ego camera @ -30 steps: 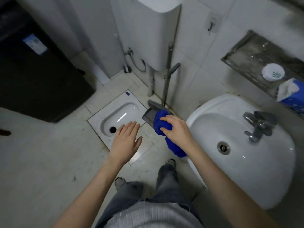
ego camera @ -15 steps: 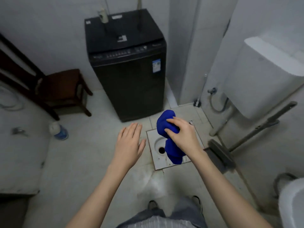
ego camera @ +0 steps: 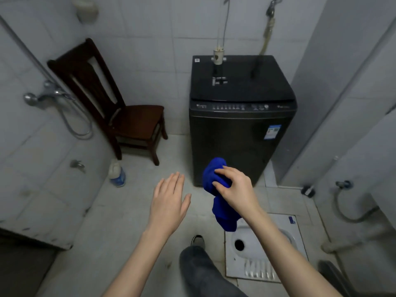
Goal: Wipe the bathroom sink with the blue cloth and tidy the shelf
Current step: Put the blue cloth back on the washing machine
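Note:
My right hand (ego camera: 235, 190) grips the bunched blue cloth (ego camera: 216, 183) in mid-air, and a loose end of the cloth hangs down below the fingers. My left hand (ego camera: 170, 202) floats beside it, palm down, fingers apart and holding nothing. Both hands are in front of the black washing machine (ego camera: 242, 133). The sink and the shelf are out of view.
A dark wooden chair (ego camera: 111, 108) stands against the back wall on the left. A plastic bottle (ego camera: 117, 175) sits on the floor near it. A squat toilet (ego camera: 259, 249) is set in the floor at lower right. Wall taps and a hose (ego camera: 49, 97) are on the left.
My view has swung left, away from the sink and shelf, to the washing machine and chair. The right hand keeps holding the cloth; the left hand stays open beside it.

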